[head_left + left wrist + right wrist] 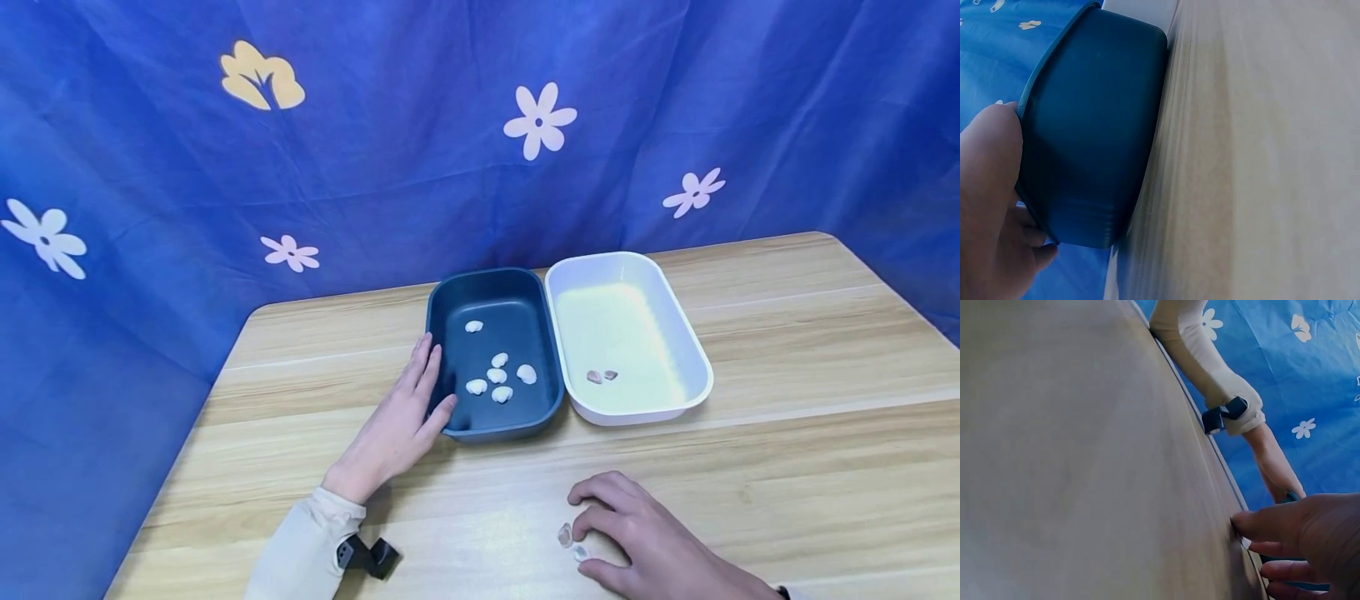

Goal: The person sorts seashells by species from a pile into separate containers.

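Observation:
My left hand (393, 425) rests at the left side of a dark blue tray (551, 358), its fingers straight along the rim and its thumb over the near corner. Several white seashells (502, 394) lie inside that tray. On the table in front, my right hand (645, 533) pinches a small pale seashell (581, 552) between thumb and forefinger. Right beside it lies a brownish seashell (565, 535). In the right wrist view, the right hand (1310, 544) mostly hides the pale shell.
A white tray (693, 398) stands against the right side of the dark one, with two brownish shells (595, 377) near its front left. Behind the wooden table (795, 467) hangs a blue flowered cloth (405, 125).

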### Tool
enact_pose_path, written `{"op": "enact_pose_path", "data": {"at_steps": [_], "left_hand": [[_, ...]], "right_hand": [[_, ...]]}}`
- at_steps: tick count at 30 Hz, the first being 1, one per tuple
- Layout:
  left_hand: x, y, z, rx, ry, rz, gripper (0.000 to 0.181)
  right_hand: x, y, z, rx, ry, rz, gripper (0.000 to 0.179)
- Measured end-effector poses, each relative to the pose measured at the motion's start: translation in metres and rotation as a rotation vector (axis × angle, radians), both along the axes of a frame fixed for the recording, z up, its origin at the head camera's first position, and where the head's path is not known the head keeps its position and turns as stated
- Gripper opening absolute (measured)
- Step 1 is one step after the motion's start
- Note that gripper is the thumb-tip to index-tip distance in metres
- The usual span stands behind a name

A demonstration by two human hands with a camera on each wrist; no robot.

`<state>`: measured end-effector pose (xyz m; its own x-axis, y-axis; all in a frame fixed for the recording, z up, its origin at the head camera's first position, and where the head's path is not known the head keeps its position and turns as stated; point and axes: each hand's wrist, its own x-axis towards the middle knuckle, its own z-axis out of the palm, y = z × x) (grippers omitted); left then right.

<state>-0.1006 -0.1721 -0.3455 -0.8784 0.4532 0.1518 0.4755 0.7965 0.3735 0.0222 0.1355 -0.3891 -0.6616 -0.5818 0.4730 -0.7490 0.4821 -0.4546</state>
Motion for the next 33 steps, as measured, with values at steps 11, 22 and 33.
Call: {"op": "enact_pose_path", "data": {"at_steps": [11,22,33], "left_hand": [[-0.0011,-0.0020,-0.0002,-0.004,-0.006,-0.013,0.070],[-0.0017,-0.0004,0.0017,-0.004,-0.003,-0.017,0.068],[0.0023,0.0045,0.0024,-0.005,-0.014,-0.005,0.068]], "right_hand": [[0.0004,-0.0003,-0.0021,-0.039,-0.024,0.012,0.032],[-0.0016,0.0030,0.0020,-0.036,-0.145,0.027,0.029],[-0.0020,0.0045,0.0028,-0.025,-0.188,0.027,0.030]]}}
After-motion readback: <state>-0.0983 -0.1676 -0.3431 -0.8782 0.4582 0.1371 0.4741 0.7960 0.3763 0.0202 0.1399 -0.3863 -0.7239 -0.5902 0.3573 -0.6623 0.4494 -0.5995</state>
